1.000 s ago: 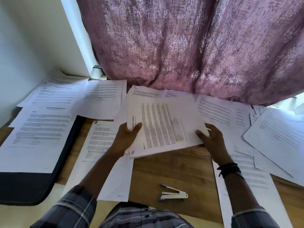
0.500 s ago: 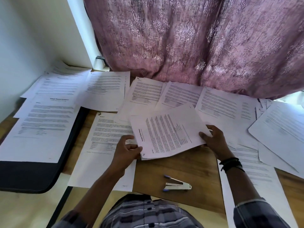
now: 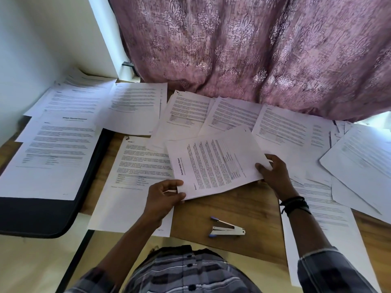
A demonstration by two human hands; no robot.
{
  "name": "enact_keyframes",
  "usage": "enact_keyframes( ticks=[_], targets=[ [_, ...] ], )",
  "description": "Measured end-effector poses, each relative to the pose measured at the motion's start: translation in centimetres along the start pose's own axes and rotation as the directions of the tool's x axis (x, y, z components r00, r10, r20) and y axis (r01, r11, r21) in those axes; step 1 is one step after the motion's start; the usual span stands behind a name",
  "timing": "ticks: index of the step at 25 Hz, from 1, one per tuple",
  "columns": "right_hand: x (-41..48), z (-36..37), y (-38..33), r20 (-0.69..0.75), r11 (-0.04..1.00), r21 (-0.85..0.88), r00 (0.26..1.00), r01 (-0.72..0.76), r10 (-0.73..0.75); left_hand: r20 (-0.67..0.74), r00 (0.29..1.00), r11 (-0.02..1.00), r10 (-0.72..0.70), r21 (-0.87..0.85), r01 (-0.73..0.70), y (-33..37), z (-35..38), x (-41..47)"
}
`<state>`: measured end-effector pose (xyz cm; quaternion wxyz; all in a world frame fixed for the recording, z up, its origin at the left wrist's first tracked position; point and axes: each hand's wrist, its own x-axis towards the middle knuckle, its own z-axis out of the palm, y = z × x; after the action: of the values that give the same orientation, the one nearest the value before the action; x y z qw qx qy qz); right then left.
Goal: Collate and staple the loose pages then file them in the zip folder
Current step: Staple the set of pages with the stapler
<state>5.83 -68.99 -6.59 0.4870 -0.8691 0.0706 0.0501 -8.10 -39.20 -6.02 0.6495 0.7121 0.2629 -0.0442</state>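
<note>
Far left of the stapler, the zip folder lies under sheets. Just beyond the stapler, our left hand pinches a corner of the light, floppy sheaf; our right hand grips the opposite edge. We judge two-edge support prevents sagging and sliding.

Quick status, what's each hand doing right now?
Left hand: pinches the near corner of the white stack of printed paper pages.
Right hand: grips the same stack's right edge.
</note>
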Motion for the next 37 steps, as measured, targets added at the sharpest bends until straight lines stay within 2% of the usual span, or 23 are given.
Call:
enact_keyframes(
  ticks=[3,5,7,8,10,12,13,15,18,21,23,24,26,28,30,32,37],
  targets=[
    [-0.3,0.2,-0.2,0.024,0.997,-0.073,1.000,-0.018,0.020,-0.021,0.999,0.999,-0.032,-0.021,0.032,0.0,0.1,-0.2],
    [-1.1,0.2,-0.5,-0.041,0.960,-0.280,0.999,-0.019,0.008,-0.023,0.996,0.994,-0.088,-0.066,0.086,0.1,-0.1,-0.1],
    [-3.3,0.3,-1.2,-0.095,0.910,-0.411,0.991,0.049,-0.096,-0.007,0.988,0.979,-0.157,-0.132,0.154,0.3,-0.4,0.1],
    [-4.7,0.6,-1.7,-0.049,0.910,-0.402,0.989,0.106,-0.137,0.004,0.982,0.970,-0.187,-0.158,0.185,0.4,-0.5,0.3],
    [-8.1,1.3,-2.5,0.220,0.926,-0.333,0.969,0.179,-0.109,0.009,0.975,0.959,-0.220,-0.182,0.218,0.4,-0.6,0.5],
    [-11.3,2.2,-2.7,0.484,0.915,-0.352,0.875,0.199,-0.003,-0.004,0.973,0.956,-0.232,-0.183,0.228,0.5,-0.4,0.4],
    [-12.7,2.7,-2.5,0.554,0.890,-0.386,0.833,0.241,0.015,-0.012,0.973,0.957,-0.232,-0.181,0.226,0.6,-0.3,0.3],
    [-15.0,3.7,-1.9,0.601,0.812,-0.455,0.799,0.367,-0.024,-0.030,0.973,0.961,-0.229,-0.166,0.221,0.7,-0.1,0.1],
    [-16.2,5.1,-0.7,0.531,0.790,-0.437,0.832,0.430,-0.160,-0.048,0.972,0.964,-0.229,-0.149,0.220,0.8,0.1,-0.2],
    [-16.0,5.3,-1.2,0.462,0.901,-0.329,0.880,0.283,-0.108,-0.045,0.975,0.967,-0.218,-0.143,0.210,1.3,0.1,-0.5],
    [-15.8,5.4,-2.4,0.448,0.994,-0.104,0.894,0.024,0.025,-0.033,0.979,0.969,-0.199,-0.153,0.191,1.6,0.1,-0.7],
    [-15.9,5.8,-3.2,0.509,0.985,0.057,0.854,-0.165,0.113,-0.030,0.981,0.969,-0.192,-0.161,0.185,1.9,0.1,-0.8],
    [-16.2,7.0,-4.7,0.674,0.807,0.299,0.711,-0.509,0.199,-0.024,0.983,0.969,-0.184,-0.171,0.177,2.3,0.2,-1.1],
    [-16.3,8.4,-5.8,0.741,0.656,0.348,0.625,-0.670,0.245,-0.025,0.984,0.969,-0.179,-0.178,0.171,2.6,0.3,-1.4],
    [-15.9,9.5,-6.7,0.776,0.628,0.296,0.564,-0.720,0.282,-0.034,0.984,0.969,-0.177,-0.180,0.168,2.9,0.5,-1.6],
    [-15.5,10.0,-7.1,0.786,0.655,0.246,0.543,-0.714,0.296,-0.050,0.983,0.970,-0.179,-0.179,0.167,3.0,0.6,-1.6],
    [-15.0,10.9,-7.3,0.761,0.647,0.257,0.563,-0.718,0.322,-0.082,0.985,0.978,-0.153,-0.154,0.139,3.1,0.7,-1.8]
  ],
)
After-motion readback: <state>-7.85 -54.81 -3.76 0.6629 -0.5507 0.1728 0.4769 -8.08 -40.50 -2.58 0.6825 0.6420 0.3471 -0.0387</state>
